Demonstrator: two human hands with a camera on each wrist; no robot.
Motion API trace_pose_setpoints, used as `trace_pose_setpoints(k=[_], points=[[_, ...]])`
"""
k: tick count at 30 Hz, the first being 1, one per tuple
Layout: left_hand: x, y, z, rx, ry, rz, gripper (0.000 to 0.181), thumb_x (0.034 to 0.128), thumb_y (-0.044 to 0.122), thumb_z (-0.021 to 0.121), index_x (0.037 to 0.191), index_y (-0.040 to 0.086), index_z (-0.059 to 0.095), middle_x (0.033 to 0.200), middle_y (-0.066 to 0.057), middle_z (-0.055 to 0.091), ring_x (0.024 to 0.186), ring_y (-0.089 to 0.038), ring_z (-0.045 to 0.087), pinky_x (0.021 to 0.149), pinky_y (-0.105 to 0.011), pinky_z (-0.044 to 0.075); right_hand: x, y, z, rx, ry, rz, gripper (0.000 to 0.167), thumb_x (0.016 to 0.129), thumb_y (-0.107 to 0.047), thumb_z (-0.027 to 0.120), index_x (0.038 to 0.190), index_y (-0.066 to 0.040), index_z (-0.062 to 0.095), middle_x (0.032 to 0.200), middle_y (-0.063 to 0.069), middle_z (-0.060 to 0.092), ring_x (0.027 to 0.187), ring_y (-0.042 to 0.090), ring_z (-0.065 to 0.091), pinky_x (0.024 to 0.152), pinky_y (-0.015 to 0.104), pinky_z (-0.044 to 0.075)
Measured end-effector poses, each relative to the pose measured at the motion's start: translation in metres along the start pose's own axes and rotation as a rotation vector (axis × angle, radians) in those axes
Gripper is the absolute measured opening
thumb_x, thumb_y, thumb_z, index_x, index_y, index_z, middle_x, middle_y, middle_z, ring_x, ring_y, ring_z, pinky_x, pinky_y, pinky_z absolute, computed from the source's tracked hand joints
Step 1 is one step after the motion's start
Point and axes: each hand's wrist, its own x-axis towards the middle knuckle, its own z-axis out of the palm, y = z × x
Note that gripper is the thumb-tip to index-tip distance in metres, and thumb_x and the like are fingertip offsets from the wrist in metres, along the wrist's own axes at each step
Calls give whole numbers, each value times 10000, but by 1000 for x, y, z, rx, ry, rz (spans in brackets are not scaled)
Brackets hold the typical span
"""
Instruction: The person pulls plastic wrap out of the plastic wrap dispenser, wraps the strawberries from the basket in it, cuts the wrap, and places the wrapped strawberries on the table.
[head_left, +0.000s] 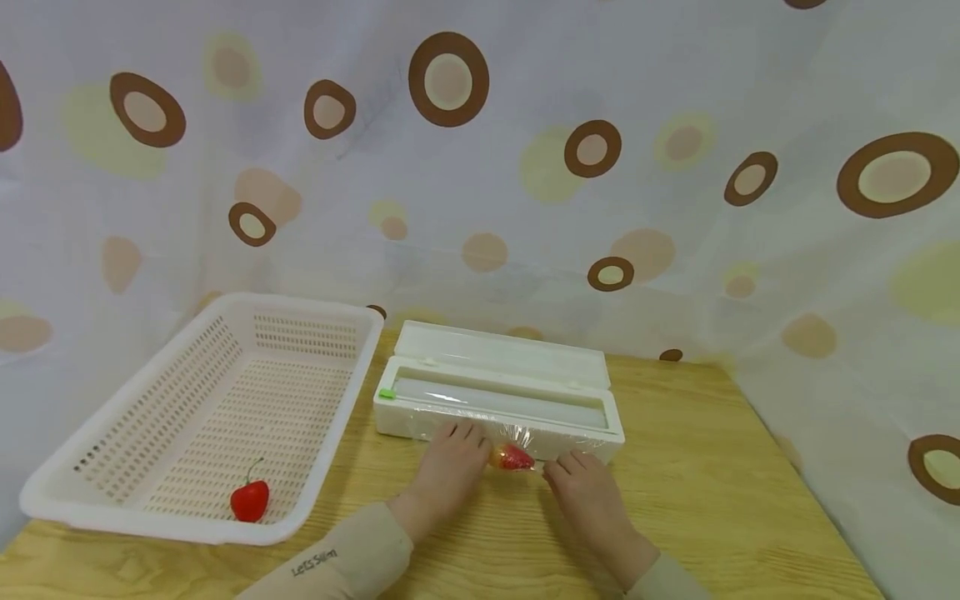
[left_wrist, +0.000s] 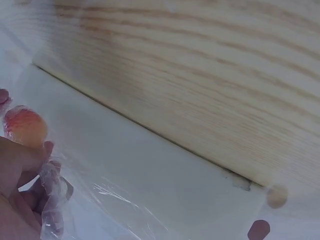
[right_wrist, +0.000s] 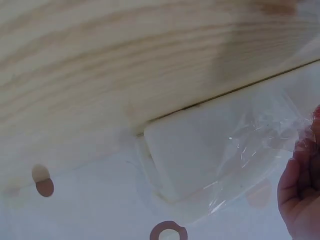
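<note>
A red and yellow fruit (head_left: 513,457), wrapped in clear plastic film, lies between the two hands in front of a long white box (head_left: 498,421). On its left side, the left hand (head_left: 452,462) pinches bunched film; the left wrist view shows the fruit (left_wrist: 26,127) just above the fingers of that hand (left_wrist: 20,185), with crumpled film (left_wrist: 54,200) between them. The right hand (head_left: 592,504) pinches the film at the fruit's right end. In the right wrist view, film (right_wrist: 250,145) stretches from the fingers of the right hand (right_wrist: 304,190) across the box front.
The box's lid (head_left: 502,354) stands open at the back, with a roll of film (head_left: 498,402) inside. To the left is a white plastic basket (head_left: 341,425) with a red cherry-like fruit (head_left: 250,501) in its near right corner. A patterned cloth (head_left: 517,208) hangs behind the wooden table (head_left: 720,483).
</note>
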Motion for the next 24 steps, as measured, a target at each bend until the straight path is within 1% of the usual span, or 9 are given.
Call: trace_pose_setpoints(k=[3,5,7,9,11,12,14,19,24], points=[[-1,2,0,20,3,13,110,831,195,675,939,192,656,979,40,614,981,-125,547,896,-261,424,1,-3,-3,66,-122,120,153,664,-78,781,719,-105,641,683,-26,562,658,138,537,613,258,458],[-2,3,1,18,5,12,114,828,182,674,941,191,661,968,41,614,967,-124,550,889,-262,424,2,-5,-5,67,-208,196,195,678,-130,796,809,-99,655,763,-5,613,739,162,584,681,287,493],[-3,3,1,9,11,4,114,824,180,677,936,190,663,950,42,610,950,-122,551,875,-262,426,4,-7,-6,38,-252,214,330,682,-211,808,937,-82,643,874,32,643,839,202,607,746,334,503],[-4,3,2,2,17,-7,125,819,186,682,943,187,665,956,41,612,954,-122,556,878,-265,432,7,-7,-5,-3,-234,174,497,650,-272,829,1047,-69,607,954,60,643,913,237,607,777,367,499],[-4,2,3,-1,14,-11,134,821,193,679,953,187,663,972,41,613,969,-124,556,890,-268,431,9,-8,-4,-35,-189,121,592,619,-295,847,1097,-62,588,979,61,639,941,242,599,776,363,492],[-4,2,2,0,12,-9,142,822,196,675,963,187,663,983,41,615,978,-124,556,898,-269,431,11,-9,-3,-42,-174,101,584,610,-283,852,1085,-63,591,960,50,637,929,231,598,769,353,487],[-4,2,2,-6,1,-2,149,827,199,667,976,187,661,1001,40,616,994,-125,555,914,-273,427,14,-10,-2,-38,-164,83,487,619,-240,845,1019,-77,619,884,21,631,881,205,591,748,334,475],[-3,3,0,-27,-25,7,146,848,194,643,993,181,659,1024,35,611,1010,-130,550,914,-276,426,22,-13,-2,1,-176,104,237,659,-173,812,834,-111,664,755,-25,637,778,155,584,737,301,479],[-1,1,-4,-38,-27,-16,182,843,245,658,1006,164,648,1003,22,608,999,-145,544,910,-296,421,26,-13,-1,41,-155,86,218,639,-157,813,784,-107,657,755,-21,667,754,147,595,725,280,487]])
